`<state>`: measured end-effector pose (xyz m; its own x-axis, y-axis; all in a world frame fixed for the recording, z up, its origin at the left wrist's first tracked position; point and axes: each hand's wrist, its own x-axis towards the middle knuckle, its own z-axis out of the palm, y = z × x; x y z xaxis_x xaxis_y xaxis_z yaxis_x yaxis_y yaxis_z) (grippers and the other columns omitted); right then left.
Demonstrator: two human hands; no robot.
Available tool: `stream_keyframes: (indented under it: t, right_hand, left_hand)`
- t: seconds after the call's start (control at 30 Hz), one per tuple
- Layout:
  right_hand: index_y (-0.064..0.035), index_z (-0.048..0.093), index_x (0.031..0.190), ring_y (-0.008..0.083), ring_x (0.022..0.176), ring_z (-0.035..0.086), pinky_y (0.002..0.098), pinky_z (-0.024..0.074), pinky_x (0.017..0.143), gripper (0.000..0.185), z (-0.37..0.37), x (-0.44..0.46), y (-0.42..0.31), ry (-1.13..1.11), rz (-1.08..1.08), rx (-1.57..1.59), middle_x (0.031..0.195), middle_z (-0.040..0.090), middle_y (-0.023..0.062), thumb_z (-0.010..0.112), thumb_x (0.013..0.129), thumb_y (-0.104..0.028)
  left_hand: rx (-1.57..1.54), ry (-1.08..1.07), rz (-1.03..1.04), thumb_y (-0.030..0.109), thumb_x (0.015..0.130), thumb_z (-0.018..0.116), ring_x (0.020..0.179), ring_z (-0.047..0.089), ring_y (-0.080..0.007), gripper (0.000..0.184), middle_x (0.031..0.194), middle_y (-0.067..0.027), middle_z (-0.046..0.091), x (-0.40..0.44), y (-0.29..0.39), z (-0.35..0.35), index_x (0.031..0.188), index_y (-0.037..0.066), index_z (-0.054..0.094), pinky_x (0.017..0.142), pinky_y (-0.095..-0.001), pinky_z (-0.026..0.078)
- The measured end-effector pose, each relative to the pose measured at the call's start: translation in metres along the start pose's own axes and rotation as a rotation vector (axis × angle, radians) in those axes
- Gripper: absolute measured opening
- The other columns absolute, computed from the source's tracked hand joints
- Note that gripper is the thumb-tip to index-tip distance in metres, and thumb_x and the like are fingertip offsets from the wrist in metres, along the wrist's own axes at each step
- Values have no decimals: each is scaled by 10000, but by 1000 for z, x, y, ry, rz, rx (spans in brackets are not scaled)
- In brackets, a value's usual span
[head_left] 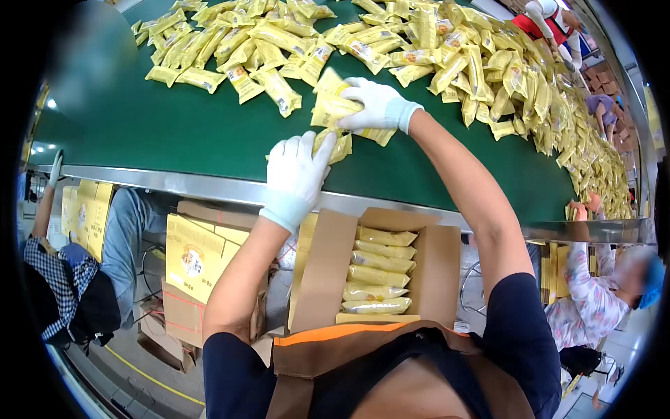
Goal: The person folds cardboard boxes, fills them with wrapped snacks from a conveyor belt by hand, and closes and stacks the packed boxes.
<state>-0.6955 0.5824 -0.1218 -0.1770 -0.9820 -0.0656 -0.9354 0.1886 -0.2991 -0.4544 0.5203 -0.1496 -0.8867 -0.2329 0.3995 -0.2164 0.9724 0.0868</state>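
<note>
My left hand (296, 173), in a white glove, is closed on a yellow packet (340, 149) above the green conveyor belt (202, 133). Just beyond it, my right hand (377, 107), also gloved, grips more yellow packets (331, 106) between thumb and fingers; how many cannot be told. The two hands are close together, over the belt's near edge. Below them, against my apron, stands an open cardboard box (325, 269) with a row of several yellow packets (377, 275) lying in it.
A heap of yellow packets (488, 66) covers the belt's far side and right. A metal rail (209, 185) edges the belt. Flattened yellow cartons (192, 258) stand left of the box. Co-workers sit at left (77, 286) and right (593, 293); others stand across the belt.
</note>
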Motion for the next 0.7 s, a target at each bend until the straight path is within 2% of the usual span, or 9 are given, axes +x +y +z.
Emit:
stream_keyframes:
  t: [0.1, 0.17, 0.3, 0.33, 0.37, 0.47, 0.57, 0.63, 0.7]
  right_hand:
    - [-111, 670, 1132, 355, 1169, 571, 393, 439, 1011, 647, -16, -17, -18, -40, 113, 66, 1277, 583, 180, 653, 727, -615]
    - [-68, 651, 1063, 327, 997, 623, 410, 497, 879, 560, -24, -47, -20, 290, 1, -185, 1095, 624, 143, 708, 712, -501]
    - [-103, 612, 1080, 288, 961, 615, 406, 489, 771, 550, -28, -136, 8, 326, 46, -441, 1086, 595, 111, 764, 653, -415]
    - [-110, 578, 1108, 310, 1009, 604, 409, 498, 824, 566, -14, -153, 19, 154, 212, -369, 1107, 582, 119, 765, 662, -405]
    - [-101, 523, 1256, 337, 1058, 589, 411, 496, 897, 708, 1, -166, 24, 242, 230, -172, 1125, 577, 142, 771, 669, -410]
    - [-69, 319, 1480, 372, 1111, 564, 412, 470, 966, 988, 0, -180, 19, 239, 430, -55, 1200, 566, 188, 764, 693, -467]
    - [-30, 369, 1453, 383, 1182, 540, 390, 421, 1034, 948, 0, -177, 18, 74, 466, -94, 1275, 563, 210, 713, 728, -535]
    - [-25, 442, 1413, 370, 1195, 552, 374, 434, 1023, 892, -5, -183, 22, 82, 445, -53, 1297, 574, 216, 704, 736, -543]
    - [-30, 466, 1401, 336, 1103, 623, 349, 477, 960, 866, -31, -204, 0, 253, 438, 141, 1242, 624, 208, 703, 745, -544]
  left_hand:
    - [5, 22, 25, 233, 745, 745, 1027, 577, -276, 640, 1166, -110, 583, -2, -6, -1, 1342, 148, 530, 892, -417, 439]
    - [5, 2, 20, 235, 744, 747, 1025, 578, -277, 644, 1167, -110, 582, -3, -6, -1, 1344, 153, 530, 892, -419, 439]
    - [43, -19, 9, 243, 760, 746, 1029, 570, -298, 652, 1172, -113, 585, -4, -7, -1, 1365, 168, 513, 902, -429, 442]
    - [63, -57, -20, 246, 766, 744, 1033, 566, -303, 655, 1177, -111, 586, -3, -5, 1, 1372, 171, 505, 912, -434, 440]
    - [88, -69, 0, 247, 780, 738, 1037, 569, -303, 670, 1192, -113, 583, -1, -9, 3, 1399, 189, 489, 903, -433, 452]
    - [120, -148, 7, 255, 811, 721, 1016, 589, -305, 719, 1238, -116, 568, 2, -15, 4, 1467, 257, 426, 852, -428, 491]
    - [141, -223, 24, 288, 814, 716, 982, 617, -316, 759, 1157, -137, 608, 8, -18, 1, 1494, 281, 380, 811, -435, 502]
    - [61, -219, -3, 286, 804, 721, 955, 612, -357, 785, 1067, -144, 614, 8, -17, -6, 1503, 268, 364, 790, -465, 497]
    - [10, -269, -96, 226, 838, 708, 1018, 623, -328, 789, 1152, -164, 618, 7, -6, -40, 1526, 178, 326, 876, -431, 499]
